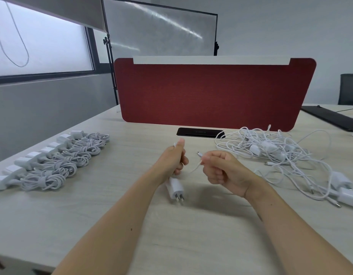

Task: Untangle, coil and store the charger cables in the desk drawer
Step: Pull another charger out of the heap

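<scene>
your left grip [172,158] clamps the cable [193,170] w/ its plug [174,190] hanging below near the desk [132,225], right grip [221,169] pinches the free end [199,154], prob to hold it taut for coiling, tangle [270,151] at right.

Bare desk [201,245] is left open in the middle and along the near edge. The left side is taken up by a row of coiled chargers [58,163], the right by a tangled pile of cables [280,153]. Reach toward the back is stopped by the upright red divider [211,92].
</scene>
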{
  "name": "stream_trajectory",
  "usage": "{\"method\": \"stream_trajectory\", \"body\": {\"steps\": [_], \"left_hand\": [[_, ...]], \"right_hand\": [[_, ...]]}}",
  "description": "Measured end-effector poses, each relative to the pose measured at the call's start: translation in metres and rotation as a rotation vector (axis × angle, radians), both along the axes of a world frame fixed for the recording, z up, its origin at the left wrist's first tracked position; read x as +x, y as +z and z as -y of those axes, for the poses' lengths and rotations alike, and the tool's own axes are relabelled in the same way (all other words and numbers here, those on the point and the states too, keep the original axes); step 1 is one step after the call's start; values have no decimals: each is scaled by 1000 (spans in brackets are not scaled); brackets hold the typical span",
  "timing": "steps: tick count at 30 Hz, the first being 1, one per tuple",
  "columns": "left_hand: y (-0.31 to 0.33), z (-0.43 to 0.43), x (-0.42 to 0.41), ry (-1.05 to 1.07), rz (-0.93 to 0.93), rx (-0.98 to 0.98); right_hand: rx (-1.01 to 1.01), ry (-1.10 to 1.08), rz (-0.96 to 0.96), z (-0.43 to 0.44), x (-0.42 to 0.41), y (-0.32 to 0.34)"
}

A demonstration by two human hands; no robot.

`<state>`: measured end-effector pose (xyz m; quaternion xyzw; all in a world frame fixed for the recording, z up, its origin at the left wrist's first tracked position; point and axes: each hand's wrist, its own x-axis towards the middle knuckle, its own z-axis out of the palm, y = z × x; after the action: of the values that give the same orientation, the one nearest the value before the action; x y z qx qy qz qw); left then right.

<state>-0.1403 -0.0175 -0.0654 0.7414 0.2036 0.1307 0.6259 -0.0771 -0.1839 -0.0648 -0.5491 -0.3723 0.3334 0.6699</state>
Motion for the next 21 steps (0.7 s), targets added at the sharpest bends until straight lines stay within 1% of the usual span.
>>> {"method": "stream_trajectory", "body": {"steps": [2, 4, 8, 11, 13, 17, 18, 21], "left_hand": [[0, 5, -4, -112, -80, 88], [0, 9, -6, -217, -166, 111], [2, 15, -7, -377, -246, 27], [5, 17, -8, -474, -258, -92], [7, 19, -10, -530, -244, -103], [6, 21, -8, -514, -167, 23], [4, 21, -7, -495, -133, 26], [-1, 23, -4, -345, -20, 34]], "right_hand": [[73, -120, -24, -5, 0, -1], [93, -251, -26, -9, 0, -1], [58, -448, -30, -12, 0, -4], [15, -523, -11, -13, -3, -4], [-14, -555, 6, -14, -4, -5], [-8, -591, 20, -16, -3, -7], [-8, -602, 38, -16, -2, -8], [-33, -635, 163, -18, 1, -13]]}}
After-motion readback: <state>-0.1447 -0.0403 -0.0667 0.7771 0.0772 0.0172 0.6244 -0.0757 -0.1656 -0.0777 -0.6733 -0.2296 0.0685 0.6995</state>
